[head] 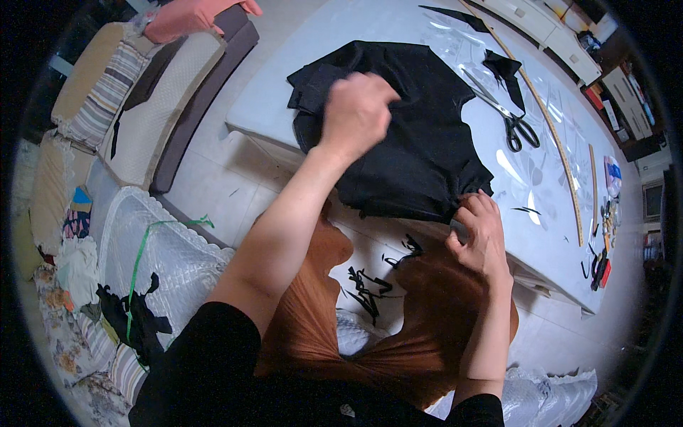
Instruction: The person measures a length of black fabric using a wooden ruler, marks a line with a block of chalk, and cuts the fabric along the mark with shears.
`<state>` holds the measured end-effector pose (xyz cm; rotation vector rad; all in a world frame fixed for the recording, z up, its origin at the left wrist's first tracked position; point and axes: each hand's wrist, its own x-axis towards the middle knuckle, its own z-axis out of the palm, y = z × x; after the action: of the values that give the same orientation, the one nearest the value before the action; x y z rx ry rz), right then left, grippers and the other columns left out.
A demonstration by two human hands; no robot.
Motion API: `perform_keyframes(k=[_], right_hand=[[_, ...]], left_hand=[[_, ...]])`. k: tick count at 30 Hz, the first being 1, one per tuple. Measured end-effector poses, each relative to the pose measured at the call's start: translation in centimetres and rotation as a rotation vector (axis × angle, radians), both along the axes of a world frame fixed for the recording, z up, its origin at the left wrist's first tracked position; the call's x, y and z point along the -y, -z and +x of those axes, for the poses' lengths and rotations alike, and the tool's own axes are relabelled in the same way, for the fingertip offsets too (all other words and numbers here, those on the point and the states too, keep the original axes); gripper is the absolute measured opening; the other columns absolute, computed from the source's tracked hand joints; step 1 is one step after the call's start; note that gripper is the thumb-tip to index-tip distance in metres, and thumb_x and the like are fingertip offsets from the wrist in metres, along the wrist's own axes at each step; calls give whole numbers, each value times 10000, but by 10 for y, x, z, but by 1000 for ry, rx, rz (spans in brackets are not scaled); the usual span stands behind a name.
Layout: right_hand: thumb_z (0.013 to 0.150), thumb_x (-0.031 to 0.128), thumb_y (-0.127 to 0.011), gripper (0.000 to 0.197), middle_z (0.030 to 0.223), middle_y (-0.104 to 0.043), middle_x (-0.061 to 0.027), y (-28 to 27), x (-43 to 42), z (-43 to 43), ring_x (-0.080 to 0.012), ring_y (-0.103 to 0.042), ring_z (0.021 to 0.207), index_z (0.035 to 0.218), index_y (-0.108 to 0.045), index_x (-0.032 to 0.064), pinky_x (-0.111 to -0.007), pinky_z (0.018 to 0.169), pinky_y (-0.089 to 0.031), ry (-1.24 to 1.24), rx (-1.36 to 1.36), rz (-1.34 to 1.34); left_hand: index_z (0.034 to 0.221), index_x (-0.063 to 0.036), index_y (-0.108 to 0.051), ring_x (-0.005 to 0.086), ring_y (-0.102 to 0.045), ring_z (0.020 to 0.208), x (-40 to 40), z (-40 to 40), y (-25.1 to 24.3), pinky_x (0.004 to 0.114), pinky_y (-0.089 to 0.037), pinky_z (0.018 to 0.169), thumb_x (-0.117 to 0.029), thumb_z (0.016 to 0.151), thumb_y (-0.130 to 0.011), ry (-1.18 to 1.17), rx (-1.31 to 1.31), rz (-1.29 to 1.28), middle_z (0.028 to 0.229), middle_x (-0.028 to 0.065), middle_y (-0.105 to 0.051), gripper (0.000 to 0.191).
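A piece of black fabric (411, 128), apparently a cut garment piece, lies spread over the near side of the table and hangs slightly past its edge. My left hand (358, 115) is above its left part with curled fingers, blurred by motion; whether anything is pinched there cannot be seen. At the fabric's gathered near right corner, my right hand (479, 229) grips the edge between thumb and fingers. Large scissors (504, 112) with black handles lie right of the fabric, beside a black fabric scrap (504, 69).
A long wooden ruler (544, 117) crosses the glossy tabletop (533, 224). Small tools (600, 267) lie along the right edge. Black offcuts (368, 288) litter the floor between my knees. Left stands a sofa (165, 101), with a green tape measure (140, 256) on its near cover.
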<state>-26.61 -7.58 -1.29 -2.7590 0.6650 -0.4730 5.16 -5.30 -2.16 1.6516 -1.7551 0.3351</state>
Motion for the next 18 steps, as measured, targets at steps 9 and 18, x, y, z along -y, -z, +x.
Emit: perform_keyframes(k=[9,18], right_hand=[[748,61,-634,195,951,-602,-124,-2,14,-41,-288,-590,913,919,-603,-27,-309,850,-453,88,254,599],[1004,182,-603,174,814,-572,16,23,36,-21,-56,-464,728,1034,-631,12,-205,644,-373,485,644,633]], left_hand=[[1032,-59,-720,302,-623,955,-7,-69,20,435,-503,840,-145,800,-724,241,25,228,947,116,-644,248],[1148,-41,-706,206,-681,872,-43,-139,-6,342,-541,784,-104,917,-658,1106,-719,661,948,109,-697,245]])
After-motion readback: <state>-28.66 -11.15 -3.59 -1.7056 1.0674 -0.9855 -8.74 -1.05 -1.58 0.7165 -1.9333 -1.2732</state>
